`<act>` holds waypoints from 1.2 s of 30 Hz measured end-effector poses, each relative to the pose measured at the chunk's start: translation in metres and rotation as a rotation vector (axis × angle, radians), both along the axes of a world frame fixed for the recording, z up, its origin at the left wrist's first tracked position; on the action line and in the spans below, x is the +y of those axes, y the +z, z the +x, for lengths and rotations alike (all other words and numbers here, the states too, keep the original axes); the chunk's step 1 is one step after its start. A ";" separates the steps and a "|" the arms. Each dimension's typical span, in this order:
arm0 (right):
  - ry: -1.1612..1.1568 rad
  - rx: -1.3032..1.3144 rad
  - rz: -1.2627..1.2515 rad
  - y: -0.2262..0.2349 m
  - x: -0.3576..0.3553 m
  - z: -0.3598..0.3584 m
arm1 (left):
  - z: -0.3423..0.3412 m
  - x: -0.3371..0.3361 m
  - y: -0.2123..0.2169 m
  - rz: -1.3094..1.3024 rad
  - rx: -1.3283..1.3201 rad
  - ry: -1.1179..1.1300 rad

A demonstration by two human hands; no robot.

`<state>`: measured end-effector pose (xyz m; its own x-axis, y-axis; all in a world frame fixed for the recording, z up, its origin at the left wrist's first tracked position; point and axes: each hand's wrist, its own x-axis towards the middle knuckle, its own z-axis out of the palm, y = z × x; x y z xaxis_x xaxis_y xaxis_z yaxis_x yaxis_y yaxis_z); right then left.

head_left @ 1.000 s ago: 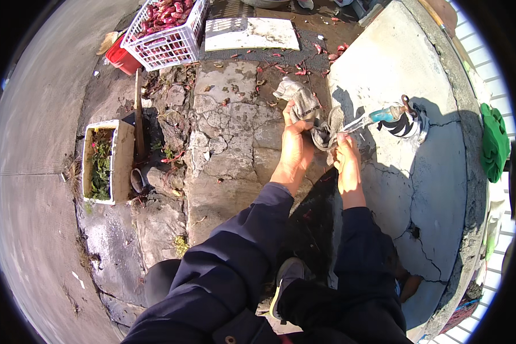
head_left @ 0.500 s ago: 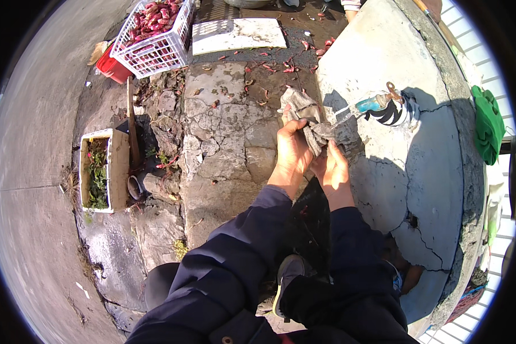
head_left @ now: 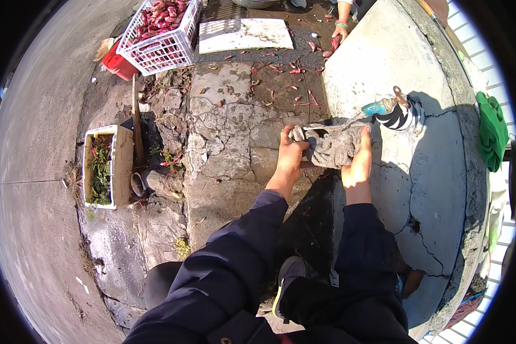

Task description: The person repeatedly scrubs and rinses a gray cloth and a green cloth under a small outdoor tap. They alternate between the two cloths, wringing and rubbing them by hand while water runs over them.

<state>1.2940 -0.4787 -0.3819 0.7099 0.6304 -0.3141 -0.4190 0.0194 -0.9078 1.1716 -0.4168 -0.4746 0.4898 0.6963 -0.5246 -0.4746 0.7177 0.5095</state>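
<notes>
Head view shows both hands gripping a crumpled grey cloth (head_left: 333, 148) just right of the frame's centre, over cracked concrete ground (head_left: 229, 132). Left hand (head_left: 291, 157) is clenched on the cloth's left end; right hand (head_left: 358, 160) clasps its right end, fingers curled over the top. Upper left sits a white basket (head_left: 165, 53) of red pods.

Outdoor yard: cracked concrete ground (head_left: 235, 132), planter box (head_left: 104, 166), outdoor tap (head_left: 384, 106).
</notes>
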 end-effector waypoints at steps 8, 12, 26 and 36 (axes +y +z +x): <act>0.169 -0.633 -0.323 -0.029 -0.006 -0.027 | 0.014 -0.006 -0.001 -0.421 -0.370 -0.323; 0.387 -1.058 -0.232 -0.037 -0.011 -0.066 | 0.028 -0.012 -0.025 -0.068 -0.549 -0.060; 0.200 -0.989 -0.179 -0.037 0.027 -0.047 | 0.033 0.013 0.028 -0.025 -0.073 0.199; 0.164 -0.968 -0.201 -0.035 0.033 -0.040 | 0.041 0.016 0.040 -0.159 0.084 0.184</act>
<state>1.2537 -0.4454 -0.4173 0.6251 0.7421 0.2418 0.5185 -0.1632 -0.8394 1.2122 -0.4011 -0.4346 0.3122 0.6754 -0.6681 -0.5655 0.6972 0.4406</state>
